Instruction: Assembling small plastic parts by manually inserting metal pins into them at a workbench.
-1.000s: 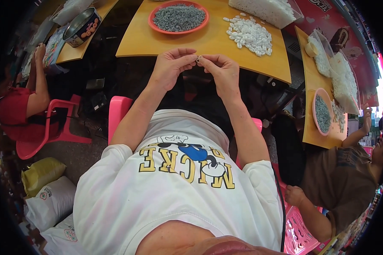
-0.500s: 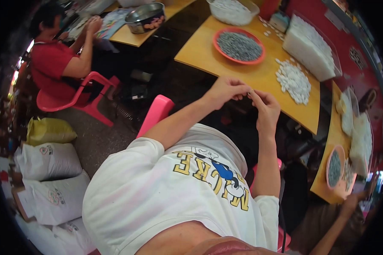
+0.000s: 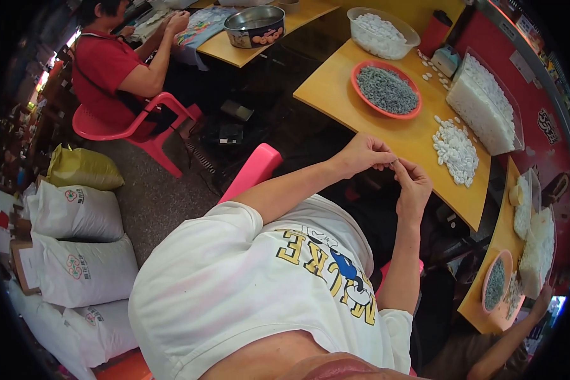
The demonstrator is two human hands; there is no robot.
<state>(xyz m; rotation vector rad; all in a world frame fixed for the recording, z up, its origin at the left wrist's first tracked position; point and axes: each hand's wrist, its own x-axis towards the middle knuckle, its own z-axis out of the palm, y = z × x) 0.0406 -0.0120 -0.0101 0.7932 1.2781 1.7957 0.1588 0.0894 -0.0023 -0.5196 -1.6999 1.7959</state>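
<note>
My left hand (image 3: 368,154) and my right hand (image 3: 415,189) meet fingertip to fingertip just off the near edge of a yellow table (image 3: 326,85). Both are closed in a pinch. Whatever lies between the fingertips is too small to name. Beyond them, an orange-red round tray (image 3: 357,96) holds a heap of small grey pieces (image 3: 387,90). To its right, small white oval pieces (image 3: 456,152) lie in a loose pile on the tabletop.
Clear containers of white pieces, one round (image 3: 377,35) and one boxy (image 3: 481,104), stand on the table. A person in red (image 3: 111,69) sits far left; another's arm (image 3: 503,345) shows lower right. Pink chairs (image 3: 253,171) and stacked white sacks (image 3: 76,212) are nearby.
The whole view has shifted, so the table and tray now sit lower and farther right. My hands keep their fingertip pinch. At lower right, the other person's arm has moved.
</note>
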